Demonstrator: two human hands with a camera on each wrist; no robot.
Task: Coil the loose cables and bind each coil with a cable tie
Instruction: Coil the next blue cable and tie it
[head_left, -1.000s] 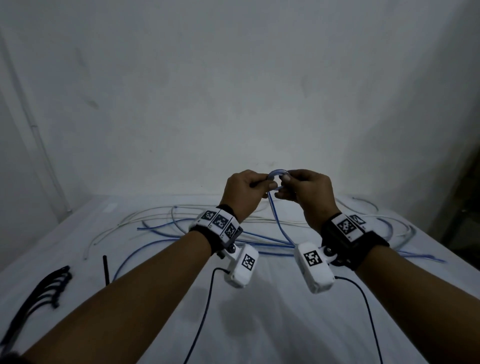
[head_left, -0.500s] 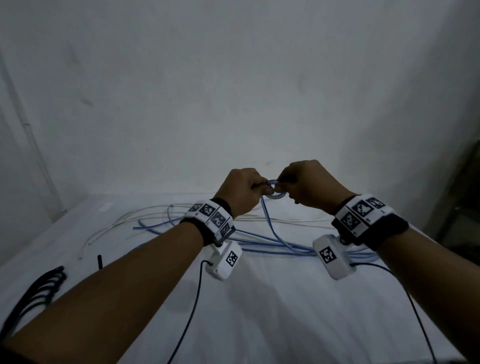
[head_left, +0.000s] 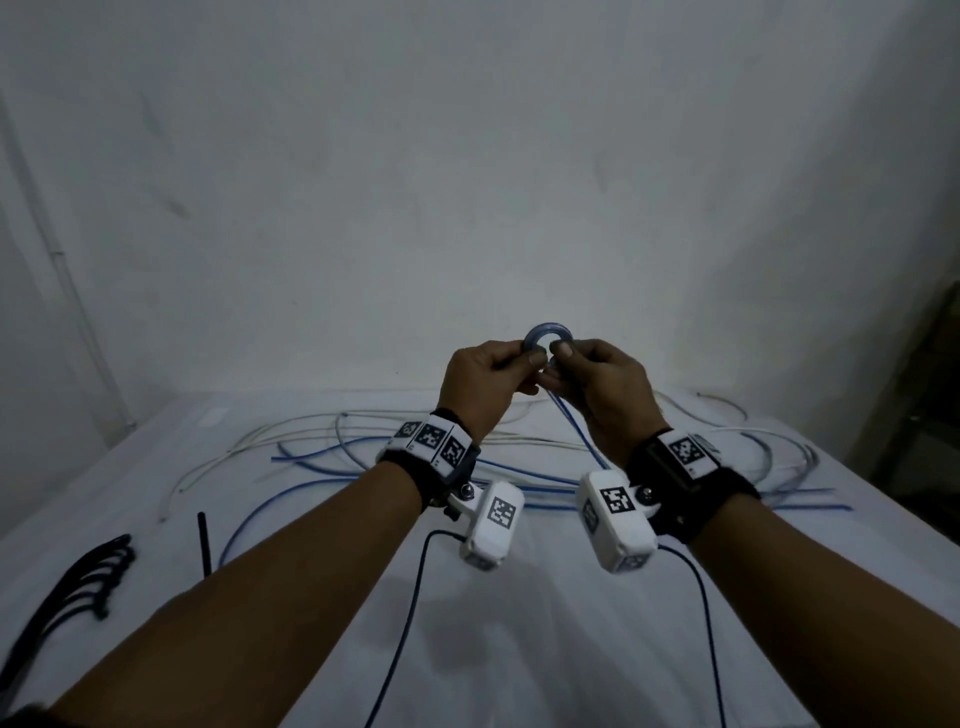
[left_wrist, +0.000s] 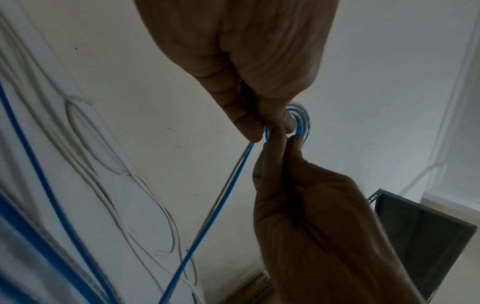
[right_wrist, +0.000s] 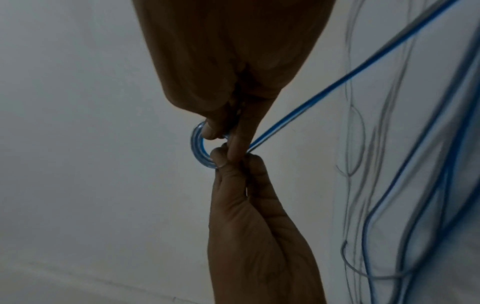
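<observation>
Blue cable is wound into a small tight coil that you hold up in front of the wall, above the far part of the tabletop. Your left hand has its grip pinched on the coil's left side, thumb and curled fingers pressed together on the loops. Your right hand pinches the coil's right side the same way, so the two grips nearly touch. In the left wrist view the coil shows just past your fingertips. From the coil, the cable's free length runs down between your wrists to the tabletop, where it joins more loose blue and white cables lying in wide loops. A bundle of black cable ties lies at the near left edge, well apart from your hands, and a single black tie lies just to its right.
</observation>
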